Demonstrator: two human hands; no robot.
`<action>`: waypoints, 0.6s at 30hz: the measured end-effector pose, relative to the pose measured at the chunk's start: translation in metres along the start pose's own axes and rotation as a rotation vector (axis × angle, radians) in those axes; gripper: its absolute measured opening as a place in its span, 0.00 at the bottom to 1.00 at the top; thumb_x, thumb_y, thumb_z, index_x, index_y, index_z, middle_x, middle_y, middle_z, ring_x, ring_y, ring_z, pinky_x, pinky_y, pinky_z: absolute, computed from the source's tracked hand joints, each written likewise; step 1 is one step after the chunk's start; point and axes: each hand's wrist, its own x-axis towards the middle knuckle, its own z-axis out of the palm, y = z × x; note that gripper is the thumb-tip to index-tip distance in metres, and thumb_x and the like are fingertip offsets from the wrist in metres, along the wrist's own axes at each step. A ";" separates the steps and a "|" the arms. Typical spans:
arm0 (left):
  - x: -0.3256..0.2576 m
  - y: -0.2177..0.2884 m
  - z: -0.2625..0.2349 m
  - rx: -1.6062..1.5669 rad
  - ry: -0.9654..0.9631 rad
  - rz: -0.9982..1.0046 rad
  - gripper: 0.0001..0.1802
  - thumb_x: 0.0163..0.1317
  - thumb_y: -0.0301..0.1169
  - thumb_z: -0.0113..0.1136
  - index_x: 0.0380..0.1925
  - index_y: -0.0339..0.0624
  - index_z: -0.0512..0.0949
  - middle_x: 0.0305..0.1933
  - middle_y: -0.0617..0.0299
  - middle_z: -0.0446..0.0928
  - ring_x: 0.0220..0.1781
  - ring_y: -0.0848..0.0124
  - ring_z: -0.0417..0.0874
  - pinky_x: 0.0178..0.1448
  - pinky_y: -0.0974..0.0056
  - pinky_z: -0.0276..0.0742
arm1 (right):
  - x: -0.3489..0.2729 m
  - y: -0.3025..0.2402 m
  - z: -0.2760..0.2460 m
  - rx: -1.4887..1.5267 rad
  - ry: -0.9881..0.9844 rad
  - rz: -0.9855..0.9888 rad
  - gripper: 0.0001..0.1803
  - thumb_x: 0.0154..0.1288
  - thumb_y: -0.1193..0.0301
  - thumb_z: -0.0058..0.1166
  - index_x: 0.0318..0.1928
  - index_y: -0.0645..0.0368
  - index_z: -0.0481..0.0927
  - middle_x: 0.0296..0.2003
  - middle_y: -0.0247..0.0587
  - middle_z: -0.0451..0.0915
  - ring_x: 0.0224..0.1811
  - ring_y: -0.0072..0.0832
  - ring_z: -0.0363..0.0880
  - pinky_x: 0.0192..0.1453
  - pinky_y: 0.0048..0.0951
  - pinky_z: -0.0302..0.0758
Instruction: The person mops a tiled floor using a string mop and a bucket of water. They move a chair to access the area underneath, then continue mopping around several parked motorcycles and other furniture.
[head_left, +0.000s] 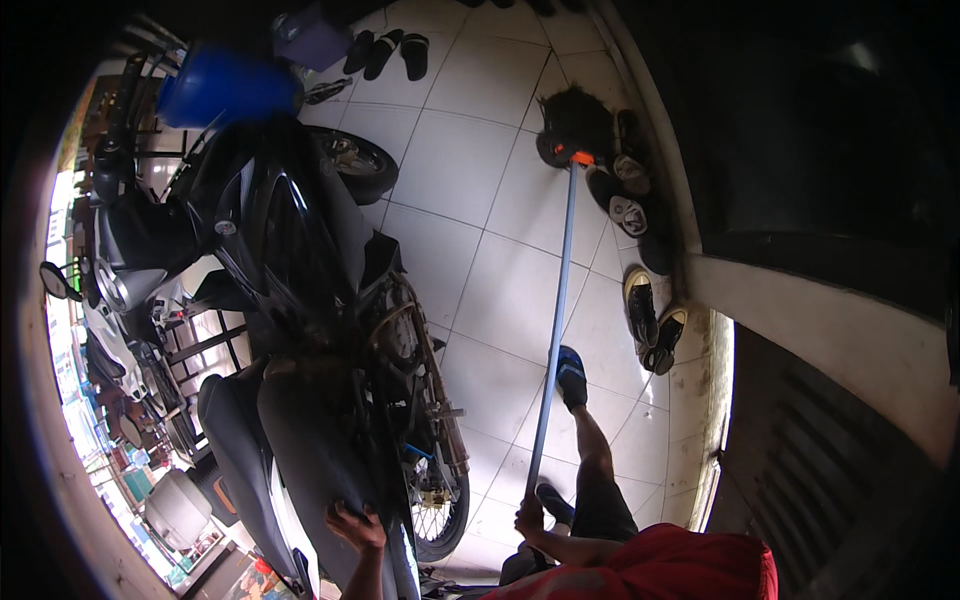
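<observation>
While left hand (355, 527) rests, seemingly flat, on motorcycle seat (300, 450), right grip (529, 520) clenched around broom handle (556, 300).

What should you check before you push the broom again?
1. Right hand grips the blue broom handle: ok.
2. Left hand rests on the motorcycle seat: ok.
3. Broom head down on the tiled floor: ok.
4. Shoes by the wall clear of the broom head: not ok, they lie right beside it.
5. Foot in the blue sandal clear of the handle: cannot tell, very close.
</observation>
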 end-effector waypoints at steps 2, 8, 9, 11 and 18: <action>-0.009 0.002 -0.010 -0.003 -0.012 -0.032 0.34 0.65 0.59 0.39 0.54 0.38 0.60 0.56 0.40 0.62 0.58 0.43 0.64 0.58 0.38 0.60 | -0.018 0.020 0.007 0.140 -0.173 0.135 0.22 0.73 0.49 0.36 0.33 0.50 0.75 0.21 0.33 0.70 0.21 0.28 0.68 0.25 0.33 0.68; 0.006 0.004 -0.014 -0.055 0.014 0.003 0.32 0.65 0.57 0.42 0.52 0.37 0.63 0.53 0.41 0.63 0.57 0.43 0.64 0.58 0.39 0.61 | 0.176 -0.115 -0.022 0.534 -0.324 0.050 0.15 0.74 0.54 0.36 0.44 0.50 0.67 0.21 0.33 0.69 0.19 0.26 0.68 0.21 0.32 0.66; 0.007 0.005 -0.016 -0.058 0.020 0.006 0.32 0.65 0.56 0.42 0.51 0.36 0.63 0.53 0.41 0.63 0.57 0.43 0.64 0.58 0.39 0.61 | 0.205 -0.172 -0.022 0.200 -0.115 -0.138 0.16 0.75 0.56 0.35 0.53 0.51 0.62 0.23 0.38 0.71 0.20 0.27 0.69 0.20 0.34 0.68; 0.036 0.008 -0.017 -0.081 0.051 0.069 0.32 0.64 0.55 0.44 0.51 0.35 0.64 0.53 0.41 0.64 0.57 0.43 0.65 0.60 0.39 0.60 | 0.284 -0.252 -0.053 -0.197 0.300 -0.414 0.27 0.75 0.56 0.34 0.69 0.47 0.48 0.23 0.44 0.73 0.16 0.28 0.71 0.14 0.34 0.67; 0.015 0.007 -0.025 -0.074 0.042 0.014 0.31 0.65 0.53 0.44 0.52 0.34 0.64 0.53 0.40 0.63 0.57 0.42 0.65 0.60 0.38 0.59 | 0.207 -0.376 -0.032 -0.150 -0.013 -0.437 0.30 0.75 0.57 0.36 0.72 0.40 0.45 0.15 0.37 0.69 0.12 0.24 0.71 0.14 0.29 0.69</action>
